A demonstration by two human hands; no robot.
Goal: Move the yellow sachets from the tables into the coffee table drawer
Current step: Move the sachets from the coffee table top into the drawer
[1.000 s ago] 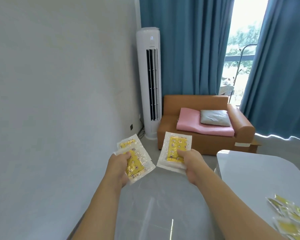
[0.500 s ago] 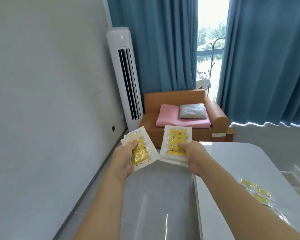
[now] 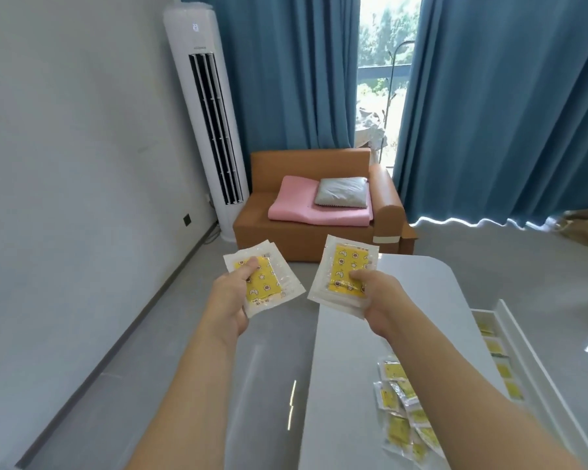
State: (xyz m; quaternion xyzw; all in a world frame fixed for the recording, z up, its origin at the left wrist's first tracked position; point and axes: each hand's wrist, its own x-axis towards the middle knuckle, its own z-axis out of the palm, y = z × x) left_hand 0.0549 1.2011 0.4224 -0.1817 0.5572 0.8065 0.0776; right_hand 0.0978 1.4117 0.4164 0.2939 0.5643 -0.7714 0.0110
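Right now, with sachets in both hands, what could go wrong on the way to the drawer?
Each hand, left hand and right hand, pinches a loose stack of sachets by thumb only; lower ones might slip out. The drawer sits far right, past the sachet pile on the table; a reaching arm could brush it.

White tower air conditioner [image 3: 206,106] by wall; orange sofa [image 3: 319,212] holding pink cushion [image 3: 296,206], grey pillow [image 3: 342,193]; blue curtains [image 3: 503,106]

Daylight is coming in through the window gap [image 3: 384,79] between the blue curtains [image 3: 499,106], blowing out there to near white. The room is reading bright and evenly lit. A thin glare streak is showing on the floor [image 3: 291,405]. Wide-angle distortion is bowing the air conditioner [image 3: 206,120]. Sachets at lower right [image 3: 404,418] are looking motion-blurred.
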